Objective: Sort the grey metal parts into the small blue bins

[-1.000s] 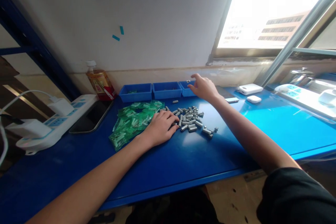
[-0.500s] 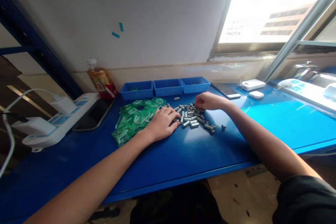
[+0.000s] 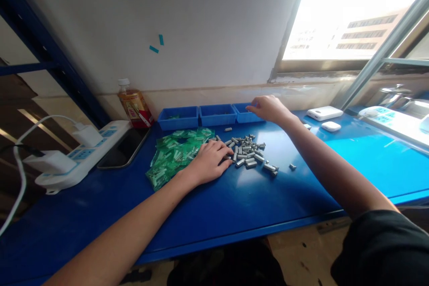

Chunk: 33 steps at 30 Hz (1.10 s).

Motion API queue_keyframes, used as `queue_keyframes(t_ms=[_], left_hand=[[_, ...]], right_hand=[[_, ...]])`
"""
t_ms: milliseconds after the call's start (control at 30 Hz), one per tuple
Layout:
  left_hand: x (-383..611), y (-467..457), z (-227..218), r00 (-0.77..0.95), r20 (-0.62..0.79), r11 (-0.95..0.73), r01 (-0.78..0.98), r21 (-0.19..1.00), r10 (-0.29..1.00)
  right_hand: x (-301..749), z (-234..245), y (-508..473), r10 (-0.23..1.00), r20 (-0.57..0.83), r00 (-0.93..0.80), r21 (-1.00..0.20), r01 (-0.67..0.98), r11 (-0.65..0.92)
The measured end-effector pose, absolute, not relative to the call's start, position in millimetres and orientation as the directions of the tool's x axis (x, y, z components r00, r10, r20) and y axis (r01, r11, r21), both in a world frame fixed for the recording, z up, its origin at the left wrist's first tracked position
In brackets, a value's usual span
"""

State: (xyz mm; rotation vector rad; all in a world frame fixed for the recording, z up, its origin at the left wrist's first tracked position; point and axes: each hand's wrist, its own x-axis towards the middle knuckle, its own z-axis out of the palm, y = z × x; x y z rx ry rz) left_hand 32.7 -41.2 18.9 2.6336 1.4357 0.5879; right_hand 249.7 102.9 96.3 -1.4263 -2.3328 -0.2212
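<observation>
My left hand (image 3: pixel 212 161) rests on the table at the left edge of a pile of metal pieces, thumb and fingers apart. Its fingertips touch the nearest hexagonal standoffs (image 3: pixel 250 164). Small screws (image 3: pixel 261 145) lie among them on the pile's far and right sides. My right hand (image 3: pixel 268 109) is over the right blue bin (image 3: pixel 246 117), its fingers pinched together. Whatever is between those fingertips is too small or hidden to make out. Green plastic packets (image 3: pixel 179 156) with small metal parts inside lie beside my left hand.
A middle bin (image 3: pixel 217 119) and a left bin (image 3: pixel 177 123) stand along the wall. At left are a drink bottle (image 3: pixel 134 105), a phone (image 3: pixel 124 149) and a power strip (image 3: pixel 87 152). White devices (image 3: pixel 324 113) lie at right. A lone screw (image 3: pixel 292 166) sits right of the pile.
My right hand has lifted from the far side of the pile and moved back to the right bin. My left hand stays at the pile. The view has shifted slightly.
</observation>
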Motion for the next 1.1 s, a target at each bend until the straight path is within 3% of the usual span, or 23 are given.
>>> queue_keyframes(t_ms=[100, 200, 433, 567, 700, 933, 1033, 1100], left_hand=[[33, -41, 19, 0.487, 0.288, -0.556, 0.793, 0.251, 0.825], [33, -40, 18, 0.488, 0.291, -0.557, 0.792, 0.249, 0.823], [33, -40, 17, 0.487, 0.294, -0.555, 0.800, 0.226, 0.822], [33, -41, 18, 0.491, 0.298, -0.560, 0.797, 0.225, 0.818], [33, -42, 19, 0.498, 0.284, -0.561, 0.799, 0.216, 0.819], [32, -41, 19, 0.505, 0.290, -0.570, 0.793, 0.215, 0.813], [33, -41, 19, 0.500, 0.287, -0.564, 0.796, 0.219, 0.817], [33, -42, 19, 0.495, 0.291, -0.560, 0.799, 0.219, 0.819]], right_hand=[[253, 80, 84, 0.784, 0.098, -0.613, -0.102, 0.778, 0.620], [257, 61, 68, 0.694, -0.021, -0.719, -0.200, 0.684, 0.702], [257, 53, 63, 0.686, 0.087, -0.722, -0.288, 0.641, 0.712], [253, 63, 75, 0.675, 0.290, -0.678, -0.294, 0.608, 0.737], [251, 75, 97, 0.723, 0.460, -0.515, -0.257, 0.703, 0.663], [296, 67, 22, 0.738, 0.388, -0.552, -0.165, 0.746, 0.645], [333, 51, -20, 0.771, 0.192, -0.608, -0.151, 0.757, 0.635], [351, 38, -32, 0.797, 0.134, -0.589, -0.108, 0.791, 0.602]])
